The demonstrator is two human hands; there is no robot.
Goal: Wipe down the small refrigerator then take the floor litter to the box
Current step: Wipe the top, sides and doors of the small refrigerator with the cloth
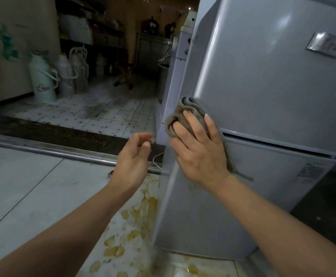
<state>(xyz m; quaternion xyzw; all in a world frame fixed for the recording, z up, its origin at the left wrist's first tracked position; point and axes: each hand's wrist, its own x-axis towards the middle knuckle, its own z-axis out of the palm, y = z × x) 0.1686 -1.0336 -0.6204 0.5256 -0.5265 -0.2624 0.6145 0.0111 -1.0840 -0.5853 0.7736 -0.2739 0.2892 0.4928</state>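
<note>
The small refrigerator (263, 100) stands upright on the floor (23, 186) at the right of the view, its long axis vertical and its front doors facing right of the camera, with its left front corner edge running down the middle of the frame. To the left of that edge the pale floor tiles lie open up to a dark threshold strip (53, 132), and beyond it a spotted tiled floor reaches back to 2 pale thermos flasks (43, 76) against the far wall. The refrigerator is grey with a dull sheen, split by a horizontal seam into 2 doors, with a silver badge (328, 45) near the top right. Yellow-brown stains (135, 220) mark the floor just beside its base. The right hand (197, 148) presses a bunched grey-brown cloth (185, 110) against the corner edge at the seam, fingers (191, 122) spread over the cloth and holding it. The left hand (132, 158) hovers near the corner, apart from it, fingers loosely curled and holding nothing.
</note>
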